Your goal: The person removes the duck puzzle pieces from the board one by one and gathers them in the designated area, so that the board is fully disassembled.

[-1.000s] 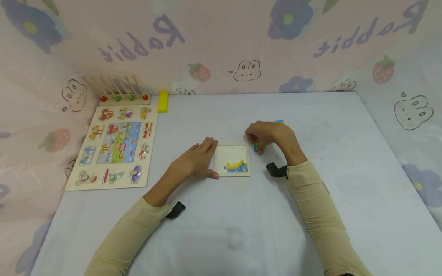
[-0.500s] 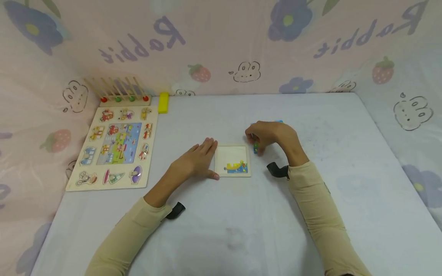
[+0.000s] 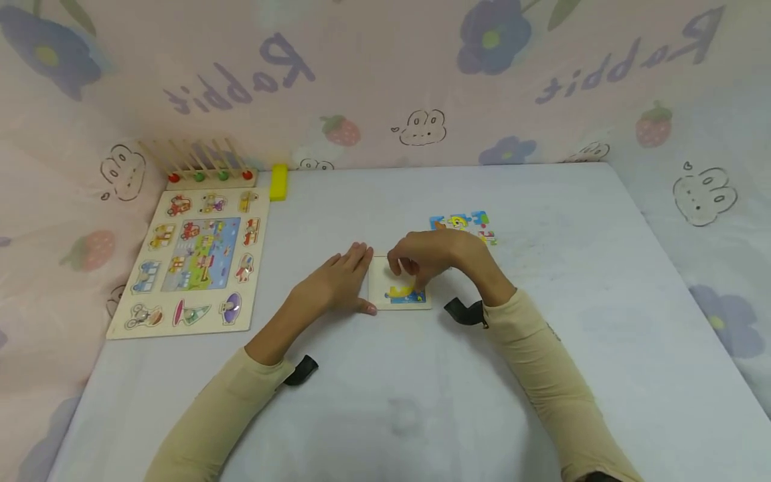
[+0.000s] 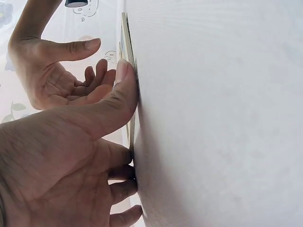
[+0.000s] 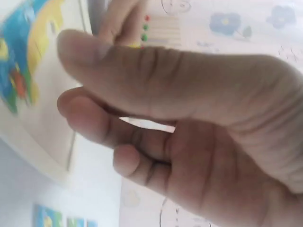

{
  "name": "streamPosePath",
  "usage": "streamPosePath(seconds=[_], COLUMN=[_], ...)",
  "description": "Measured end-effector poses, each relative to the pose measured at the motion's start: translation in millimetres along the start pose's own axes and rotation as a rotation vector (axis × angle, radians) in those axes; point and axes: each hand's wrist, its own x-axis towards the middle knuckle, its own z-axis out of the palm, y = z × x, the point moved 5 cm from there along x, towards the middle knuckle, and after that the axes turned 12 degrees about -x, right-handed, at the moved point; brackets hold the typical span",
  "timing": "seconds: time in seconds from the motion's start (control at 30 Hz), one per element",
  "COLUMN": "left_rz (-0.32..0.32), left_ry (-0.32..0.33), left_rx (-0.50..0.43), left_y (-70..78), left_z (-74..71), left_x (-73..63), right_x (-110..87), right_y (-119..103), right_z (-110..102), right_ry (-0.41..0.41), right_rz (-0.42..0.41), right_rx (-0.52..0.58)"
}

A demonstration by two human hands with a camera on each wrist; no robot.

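A small square wooden puzzle board (image 3: 378,281) lies on the white table, with a yellow and blue picture section (image 3: 405,295) in its lower right part. My left hand (image 3: 328,284) rests along the board's left side, fingers straight, thumb at the near corner. In the left wrist view its thumb (image 4: 120,90) lies against the board's thin edge. Over the board's right half hovers my right hand (image 3: 430,258), fingers loosely bent, thumb (image 5: 85,49) apart from the fingers and no piece visible between them. Loose puzzle pieces (image 3: 460,221) lie behind the right hand, partly hidden by it.
To the left lies a large wooden knob puzzle (image 3: 205,254) with vehicle pieces. Behind it stands a peg rack (image 3: 211,177) with red and green beads. A yellow block (image 3: 279,182) sits beside the rack. Patterned cloth hangs along the table's back edge.
My right hand has moved left from beside the board to above it, uncovering more of the loose pieces. My left hand holds its place at the board's side. The head view has shifted slightly.
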Motion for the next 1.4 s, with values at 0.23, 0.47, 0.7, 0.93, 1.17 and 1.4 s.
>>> streamPosePath(seconds=[0.23,0.47,0.7,0.93,1.17,1.4], left_rz=[0.019,0.021,0.027,0.011,0.015,0.016], left_ry=[0.003,0.009,0.019,0.011,0.016,0.015], left_rx=[0.009,0.004,0.013,-0.004,-0.001,0.002], left_y=[-1.4,-0.9,-1.5,-3.1,-2.5,-4.8], left_z=[2.4,3.8,4.1,1.3,0.9,3.0], left_x=[-1.1,-0.1,4.1,1.7,1.2,2.0], right_x=[18.7,26.4,25.8,26.4,23.1,22.0], right_y=[-8.9,-6.6,-2.9,-1.6,-1.5,-6.4], right_z=[11.1,16.0,17.1,14.8,14.7,13.0], right_ry=[-0.055,-0.045,-0.05,-0.051,-0.058,-0.056], right_rz=[0.014,-0.004,-0.026,-0.072,-0.094,-0.14], right_rx=[-0.102,-0.08,-0.064,-0.016,0.028,0.068])
